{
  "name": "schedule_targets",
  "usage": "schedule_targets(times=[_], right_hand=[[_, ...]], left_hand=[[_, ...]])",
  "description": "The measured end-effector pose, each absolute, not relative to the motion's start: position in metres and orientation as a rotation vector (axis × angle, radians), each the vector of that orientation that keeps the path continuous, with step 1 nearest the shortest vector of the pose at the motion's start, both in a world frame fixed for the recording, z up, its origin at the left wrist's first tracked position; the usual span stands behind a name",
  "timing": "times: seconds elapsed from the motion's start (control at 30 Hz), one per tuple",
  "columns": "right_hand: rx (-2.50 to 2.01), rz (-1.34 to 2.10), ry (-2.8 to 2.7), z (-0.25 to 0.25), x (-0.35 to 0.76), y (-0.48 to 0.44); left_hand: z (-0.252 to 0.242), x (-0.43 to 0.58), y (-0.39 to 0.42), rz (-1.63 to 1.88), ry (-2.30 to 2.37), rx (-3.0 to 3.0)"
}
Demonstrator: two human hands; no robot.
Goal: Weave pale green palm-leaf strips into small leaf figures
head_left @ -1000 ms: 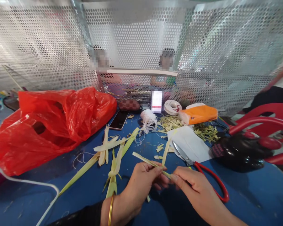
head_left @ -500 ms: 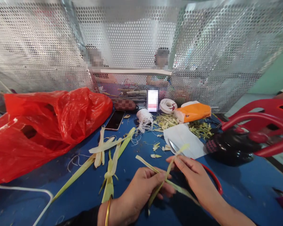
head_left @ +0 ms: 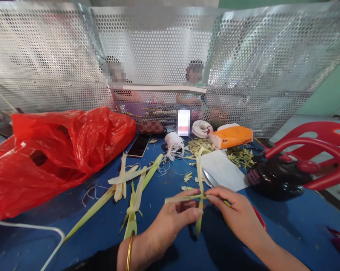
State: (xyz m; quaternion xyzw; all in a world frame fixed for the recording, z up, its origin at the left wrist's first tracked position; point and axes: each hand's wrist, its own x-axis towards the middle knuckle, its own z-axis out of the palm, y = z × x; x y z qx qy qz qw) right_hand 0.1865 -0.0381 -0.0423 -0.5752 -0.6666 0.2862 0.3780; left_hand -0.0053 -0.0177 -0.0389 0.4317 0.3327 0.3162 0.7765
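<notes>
Crossed strips of pale green corn husk [head_left: 200, 177] are held in the air above the blue table. My left hand [head_left: 172, 224], with a gold bangle at the wrist, pinches the strips from the left, close to the crossing. From the right, the fingertips of my right hand [head_left: 233, 209] grip a strip at the crossing. Beneath and behind the right hand lie scissors [head_left: 210, 177], their blade on white paper and a red handle partly showing. Other husk pieces [head_left: 133, 209] lie on the table left of my hands, one of them knotted.
A red plastic bag [head_left: 59, 143] fills the left side. Further back are a phone [head_left: 140, 145], white thread [head_left: 175, 143], a ribbon spool [head_left: 201, 129], an orange tissue pack [head_left: 233, 136] and husk scraps. At right stands a black kettle [head_left: 274, 180]; a perforated screen [head_left: 164, 45] rises behind.
The strips have turned from a slanted cross to a nearly upright one. My right hand has moved down to grip at the crossing, and the left hand's fingers have shifted around the strips.
</notes>
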Motion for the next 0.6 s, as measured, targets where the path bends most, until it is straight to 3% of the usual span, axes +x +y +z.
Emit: schedule_targets(times=[0.27, 0.6], right_hand=[[-1.480, 0.379, -1.800, -0.033, 0.195, -0.039], [-1.298, 0.296, -2.080, -0.034, 0.186, -0.040]], left_hand=[[-0.036, -0.012, -0.006, 0.942, 1.011, 0.671], [-0.043, -0.006, -0.009, 0.548, 0.900, 0.971]])
